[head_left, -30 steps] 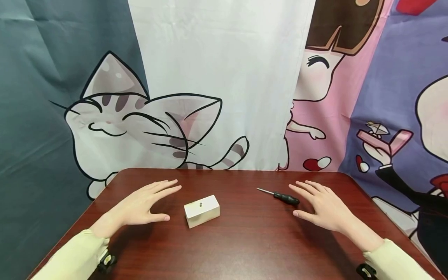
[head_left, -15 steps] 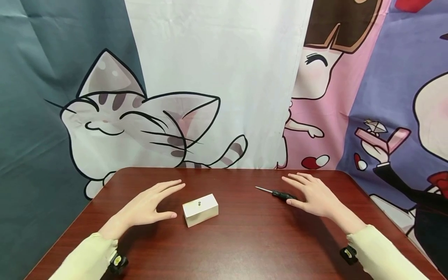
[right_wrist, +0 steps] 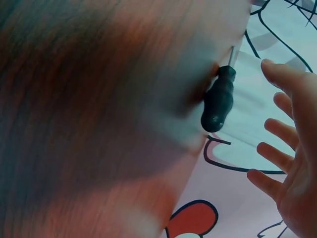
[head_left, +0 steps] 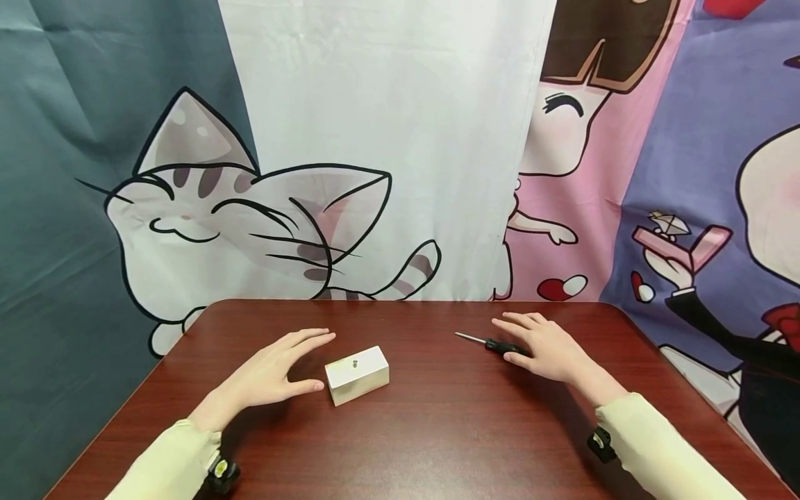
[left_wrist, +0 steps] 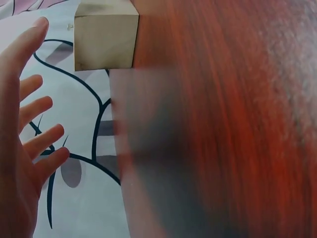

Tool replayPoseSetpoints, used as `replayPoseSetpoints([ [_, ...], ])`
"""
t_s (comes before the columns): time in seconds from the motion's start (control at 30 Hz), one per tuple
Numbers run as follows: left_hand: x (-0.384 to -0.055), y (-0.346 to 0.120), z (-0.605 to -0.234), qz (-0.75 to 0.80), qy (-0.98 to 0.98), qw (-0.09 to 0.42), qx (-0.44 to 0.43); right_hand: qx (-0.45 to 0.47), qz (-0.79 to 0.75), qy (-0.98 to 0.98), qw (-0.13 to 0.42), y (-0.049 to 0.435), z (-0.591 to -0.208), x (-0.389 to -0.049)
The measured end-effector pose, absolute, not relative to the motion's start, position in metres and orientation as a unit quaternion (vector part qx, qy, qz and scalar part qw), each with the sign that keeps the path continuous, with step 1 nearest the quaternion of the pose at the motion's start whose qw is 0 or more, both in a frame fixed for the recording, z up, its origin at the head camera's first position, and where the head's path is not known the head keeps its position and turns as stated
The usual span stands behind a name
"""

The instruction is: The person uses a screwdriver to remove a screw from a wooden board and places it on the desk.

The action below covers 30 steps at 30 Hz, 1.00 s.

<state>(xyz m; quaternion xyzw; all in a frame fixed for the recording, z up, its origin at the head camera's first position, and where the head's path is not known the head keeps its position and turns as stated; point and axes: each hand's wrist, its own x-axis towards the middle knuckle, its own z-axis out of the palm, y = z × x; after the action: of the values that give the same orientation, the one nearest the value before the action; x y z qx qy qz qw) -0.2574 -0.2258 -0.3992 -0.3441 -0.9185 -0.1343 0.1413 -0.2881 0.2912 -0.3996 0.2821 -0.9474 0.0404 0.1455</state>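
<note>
On the table lies a pale rectangular block (head_left: 357,376) with a small metal screw-like piece (head_left: 355,364) standing in its top. My left hand (head_left: 269,371) is just to its left, fingers spread and holding nothing, thumb tip right by the block's near left side. In the left wrist view the block (left_wrist: 106,39) shows beyond the thumb. A screwdriver (head_left: 496,345) with a black handle and thin metal shaft lies to the right, its tip pointing left. Over the handle's end hovers my right hand (head_left: 550,351), fingers extended. The right wrist view shows the screwdriver (right_wrist: 218,99) apart from the thumb and fingers.
The reddish-brown wooden table (head_left: 425,444) has rounded far corners. Behind it hangs a cloth backdrop (head_left: 400,104) printed with a cartoon cat and figures. Dark wrist cameras sit at both pale sleeves (head_left: 165,462).
My left hand has moved right, closer to the block. My right hand has moved left, over the screwdriver's handle. The block and the screwdriver have stayed in place on the table.
</note>
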Motion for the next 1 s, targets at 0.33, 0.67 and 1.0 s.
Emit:
replayPoseSetpoints([
  [0.33,-0.256,-0.217,-0.404,-0.144,-0.92,0.119,-0.344,0.28,0.049,-0.951,0.125,0.289,-0.411,-0.293],
  [0.67,-0.255,-0.209,-0.409,-0.162,-0.911,0.116,-0.362,0.273,0.05,-0.954,0.113,0.288,-0.417,-0.291],
  [1.0,-0.252,-0.205,-0.412,-0.189,-0.906,0.101,-0.364,0.275,0.044,-0.953,0.118,0.288,-0.421,-0.291],
])
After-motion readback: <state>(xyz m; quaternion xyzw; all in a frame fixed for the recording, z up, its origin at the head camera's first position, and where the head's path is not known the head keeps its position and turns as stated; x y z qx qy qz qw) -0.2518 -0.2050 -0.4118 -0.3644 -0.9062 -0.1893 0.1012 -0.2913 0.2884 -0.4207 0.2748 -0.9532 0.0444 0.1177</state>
